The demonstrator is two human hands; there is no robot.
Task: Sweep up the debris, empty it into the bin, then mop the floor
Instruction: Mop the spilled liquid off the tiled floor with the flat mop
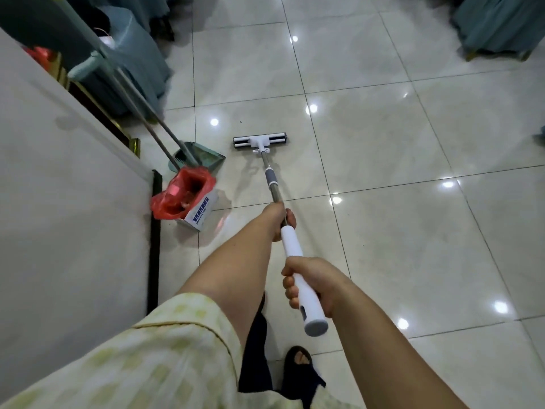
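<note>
Running down the left edge, a smooth pale wall (59,178) is seen, ending at a dark vertical strip. Two long handles are leaned against it: a thin metal broom (138,113) pole and the pole of a green plastic dustpan (203,154), whose scoop is set on the floor just behind the bin. One bin (188,202) is present, a small cardboard box printed with blue lettering and lined with a crinkled red plastic bag, stood on the tiles close to the wall's corner. A pale checked sleeve (165,349) is seen low on the left. The left hand (280,219) is closed around the metal part of the mop shaft, just above the white grip. One mop (269,178) is held, its straight handle running from a rounded grey end cap through a white plastic sleeve and a grey collar to a flat rectangular white head with dark ends, laid flat on the floor ahead. The right hand (309,284) is wrapped tightly around the white grip near its end. The floor (413,231) is covered in large glossy cream square tiles with thin dark joints, dotted with round light reflections. One foot in a dark open-toed sandal (299,367) is seen at the bottom.
</note>
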